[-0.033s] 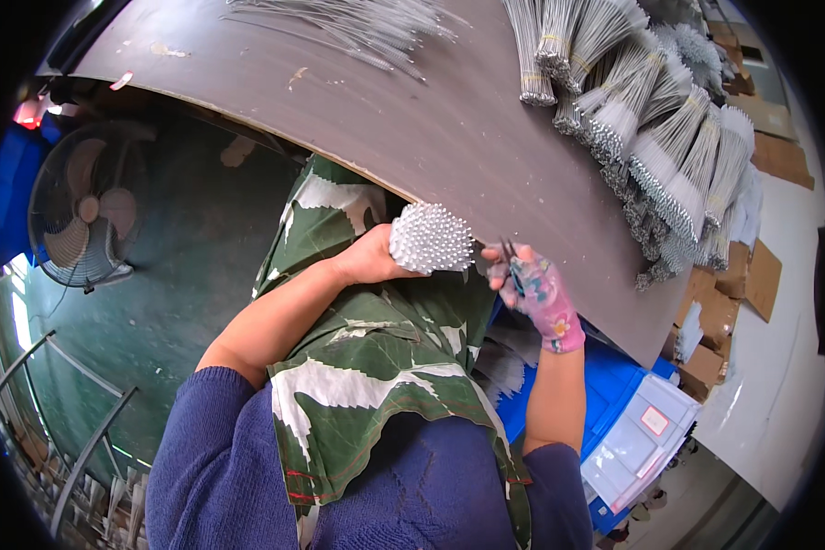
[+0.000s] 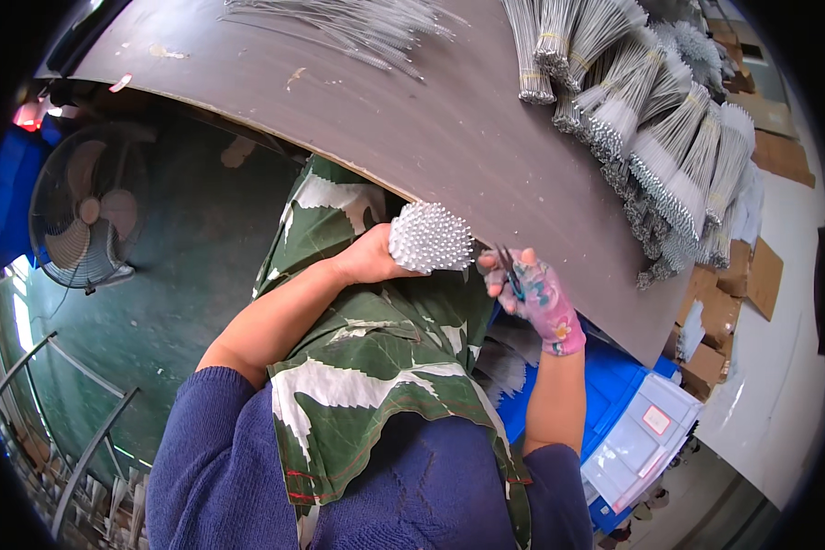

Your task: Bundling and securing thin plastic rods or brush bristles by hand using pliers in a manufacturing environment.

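My left hand (image 2: 372,256) is wrapped round a thick bundle of thin wire brushes (image 2: 431,238). The round end of the bundle faces up, a dense cluster of whitish bristles and small shiny tips. Just right of it, apart from the bundle, is my right hand (image 2: 528,291) in a pink flowered fingerless glove. Its bent fingers hold small scissors (image 2: 510,268) with dark pointed tips and a bluish handle, partly hidden by the fingers. The bundle is over my lap, at the edge of the brown table (image 2: 412,137).
Many tied bundles of wire brushes (image 2: 655,137) are piled at the table's right. Loose wire brushes (image 2: 357,27) lie at the far side. A standing fan (image 2: 87,211) is at left. A blue bin (image 2: 568,390) and a clear plastic box (image 2: 640,440) stand right of me, near cardboard (image 2: 763,280).
My right hand has shifted very slightly, and its fingers and the scissors look a little sharper. The left hand and the bundle have stayed in place.
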Tool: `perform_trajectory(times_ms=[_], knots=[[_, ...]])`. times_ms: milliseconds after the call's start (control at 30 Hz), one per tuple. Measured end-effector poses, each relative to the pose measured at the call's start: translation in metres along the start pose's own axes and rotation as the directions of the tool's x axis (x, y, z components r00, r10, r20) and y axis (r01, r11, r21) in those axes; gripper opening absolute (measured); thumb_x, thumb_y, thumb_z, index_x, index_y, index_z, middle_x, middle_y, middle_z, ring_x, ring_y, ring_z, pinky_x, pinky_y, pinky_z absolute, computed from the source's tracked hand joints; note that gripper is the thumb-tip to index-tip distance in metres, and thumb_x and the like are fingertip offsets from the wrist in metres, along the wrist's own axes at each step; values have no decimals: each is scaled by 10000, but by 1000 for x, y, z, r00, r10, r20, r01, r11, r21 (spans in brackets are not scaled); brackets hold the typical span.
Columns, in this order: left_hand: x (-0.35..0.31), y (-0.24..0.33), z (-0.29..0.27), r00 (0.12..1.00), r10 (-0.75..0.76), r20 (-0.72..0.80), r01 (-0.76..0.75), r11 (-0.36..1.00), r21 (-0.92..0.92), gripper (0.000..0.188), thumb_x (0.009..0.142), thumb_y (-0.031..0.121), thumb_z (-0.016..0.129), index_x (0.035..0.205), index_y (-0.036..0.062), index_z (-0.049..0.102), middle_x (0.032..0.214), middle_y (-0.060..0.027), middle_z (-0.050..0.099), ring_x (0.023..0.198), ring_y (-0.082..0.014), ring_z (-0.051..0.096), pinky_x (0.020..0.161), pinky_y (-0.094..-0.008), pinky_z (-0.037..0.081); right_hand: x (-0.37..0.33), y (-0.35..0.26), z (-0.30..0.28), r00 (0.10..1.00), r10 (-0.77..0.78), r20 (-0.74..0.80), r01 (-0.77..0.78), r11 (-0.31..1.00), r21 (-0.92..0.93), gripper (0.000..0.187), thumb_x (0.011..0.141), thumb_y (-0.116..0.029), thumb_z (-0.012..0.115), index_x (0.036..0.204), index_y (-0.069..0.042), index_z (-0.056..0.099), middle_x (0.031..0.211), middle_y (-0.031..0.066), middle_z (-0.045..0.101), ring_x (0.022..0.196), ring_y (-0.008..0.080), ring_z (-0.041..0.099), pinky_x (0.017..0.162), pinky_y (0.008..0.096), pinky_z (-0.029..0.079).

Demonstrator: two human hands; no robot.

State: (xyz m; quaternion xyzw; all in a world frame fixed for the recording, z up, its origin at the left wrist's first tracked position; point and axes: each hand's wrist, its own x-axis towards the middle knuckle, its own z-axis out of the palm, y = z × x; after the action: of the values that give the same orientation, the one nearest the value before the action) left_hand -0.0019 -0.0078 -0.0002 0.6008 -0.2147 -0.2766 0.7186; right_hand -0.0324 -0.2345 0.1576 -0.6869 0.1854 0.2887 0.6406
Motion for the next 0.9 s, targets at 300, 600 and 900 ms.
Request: perform_trajectory(times_ms=[300, 600, 900], knots=[[2, -3, 2, 999, -32, -17, 32, 999, 42, 406, 701, 137, 766, 1067, 36, 622, 1036, -51, 654, 969, -134, 596, 889, -294, 453, -1, 0, -3, 990, 129, 55, -123, 987, -100, 492, 939, -459, 450, 1010, -9, 634, 668, -35, 542, 515, 23, 387, 480, 173, 294], [7, -38, 1, 997, 80, 22, -83, 966, 247, 386, 667, 128, 765, 1019, 35, 635, 990, -44, 668, 929, -119, 611, 851, -289, 474, 21, -33, -10, 973, 221, 68, -189, 930, -316, 378, 923, -337, 526, 916, 12, 668, 590, -14, 546, 452, 24, 404, 411, 179, 296], [6, -18, 1, 1000, -4, -14, 6, 992, 128, 381, 725, 144, 757, 1063, 31, 622, 1048, -38, 654, 979, -113, 592, 891, -284, 454, 37, -40, -6, 939, 301, 166, -196, 866, -461, 372, 902, -335, 556, 850, 11, 682, 548, -20, 528, 492, 39, 454, 483, 217, 348]])
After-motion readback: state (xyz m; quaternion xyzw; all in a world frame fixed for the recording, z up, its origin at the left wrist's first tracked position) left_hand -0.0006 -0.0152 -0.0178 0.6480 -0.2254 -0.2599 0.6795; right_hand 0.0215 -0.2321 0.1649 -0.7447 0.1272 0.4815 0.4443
